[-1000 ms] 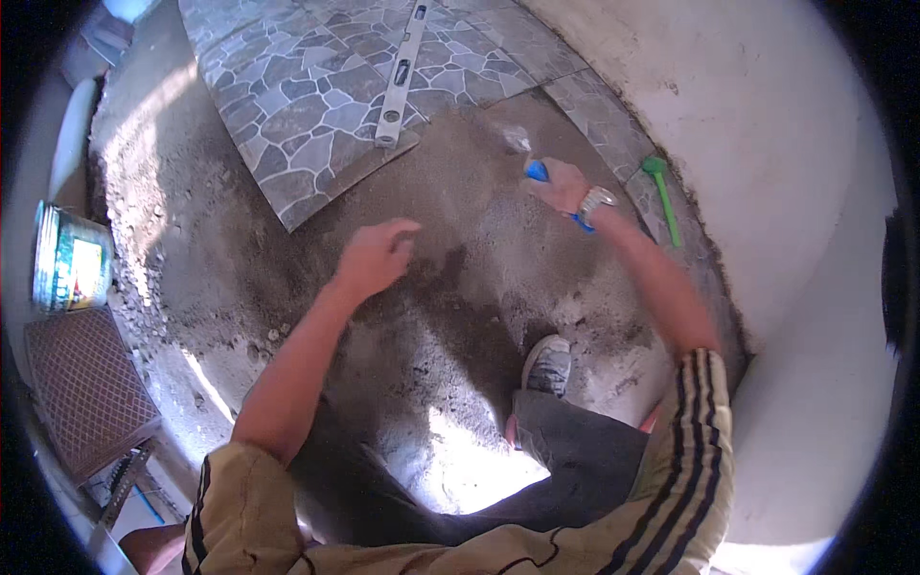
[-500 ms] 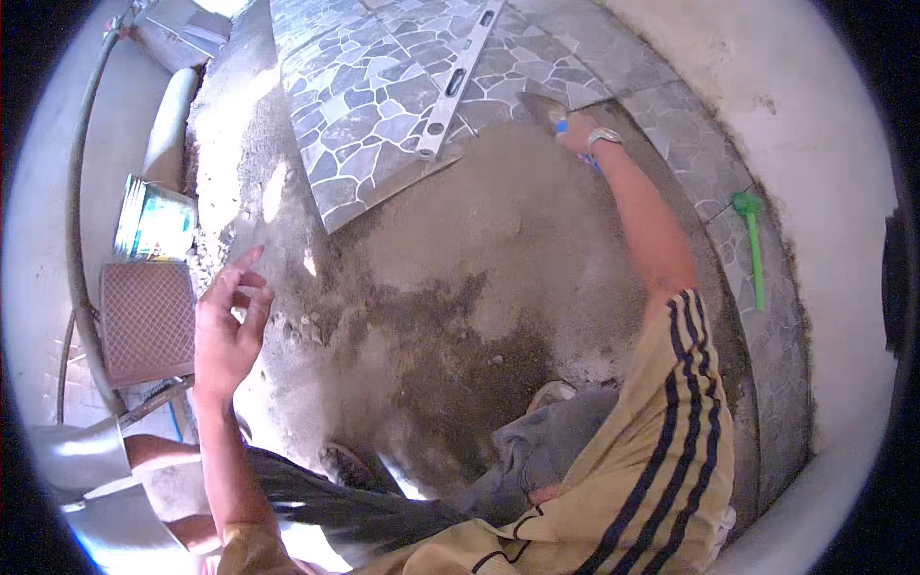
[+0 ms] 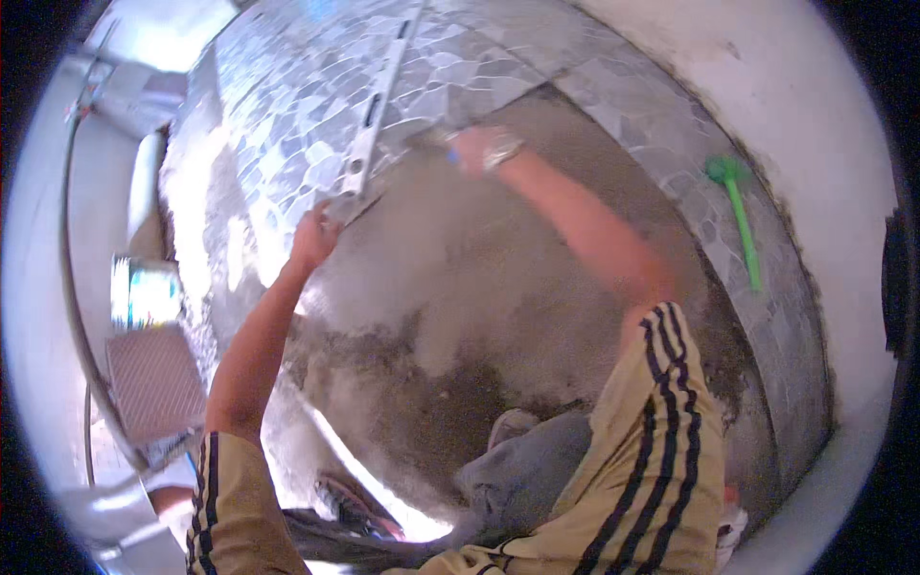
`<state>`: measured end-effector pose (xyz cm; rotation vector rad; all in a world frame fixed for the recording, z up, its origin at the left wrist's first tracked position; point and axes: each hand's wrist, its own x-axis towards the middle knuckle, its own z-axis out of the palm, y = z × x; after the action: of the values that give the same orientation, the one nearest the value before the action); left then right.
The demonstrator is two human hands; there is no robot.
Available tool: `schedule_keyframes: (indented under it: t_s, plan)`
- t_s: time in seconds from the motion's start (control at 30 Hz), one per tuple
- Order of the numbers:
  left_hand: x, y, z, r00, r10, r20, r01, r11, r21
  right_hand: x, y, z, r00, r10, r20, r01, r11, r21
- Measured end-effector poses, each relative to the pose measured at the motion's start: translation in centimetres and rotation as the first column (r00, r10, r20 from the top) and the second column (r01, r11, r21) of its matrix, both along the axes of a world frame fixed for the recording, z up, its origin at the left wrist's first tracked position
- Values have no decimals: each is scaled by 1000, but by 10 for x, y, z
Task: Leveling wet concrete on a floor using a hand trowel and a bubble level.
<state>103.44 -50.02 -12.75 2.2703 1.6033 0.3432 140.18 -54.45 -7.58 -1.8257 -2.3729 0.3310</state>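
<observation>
My right hand (image 3: 473, 151), blurred by motion, is closed on a trowel with a blue handle (image 3: 454, 154). The trowel's blade (image 3: 422, 141) is smeared beside the edge of the laid tiles. A long silver spirit level (image 3: 369, 120) lies on the stone-patterned tiles (image 3: 278, 144). At its near end, my left hand (image 3: 316, 238) has its fingers closed on the level's tip. Under both arms spreads a bed of grey-brown mortar or sand (image 3: 460, 259), which meets the tile edge.
A green mallet (image 3: 736, 216) lies on the tile strip along the right wall (image 3: 767, 115). At left stand a bucket (image 3: 144, 292), a brown ridged tile or panel (image 3: 156, 383) and a pipe (image 3: 146, 192). A person's arm (image 3: 172, 500) shows at lower left.
My left hand has gone from the air at left up to the spirit level's end. My right hand has swept left with the trowel, toward the level. The view has shifted.
</observation>
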Motion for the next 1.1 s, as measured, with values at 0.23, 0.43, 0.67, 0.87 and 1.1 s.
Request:
schedule_keyframes:
  t_s: [0.23,0.43,0.67,0.87,1.1]
  plan:
    - [39,50,-46,968,153,-199,-145,988,53,10,-1,-11,974,-122,-190,125,992,7]
    - [35,73,-53,944,209,-256,-197,978,75,43,20,-37,858,-320,-401,407,901,151]
    - [-75,115,-26,900,301,-316,-287,954,92,84,17,-65,847,-476,-238,497,867,33]
    - [-212,106,55,935,155,-319,-166,986,-8,179,29,-61,785,-590,-191,598,801,-18]
    - [-451,-2,101,855,492,-166,-490,870,58,51,38,-30,935,-303,-182,255,934,-249]
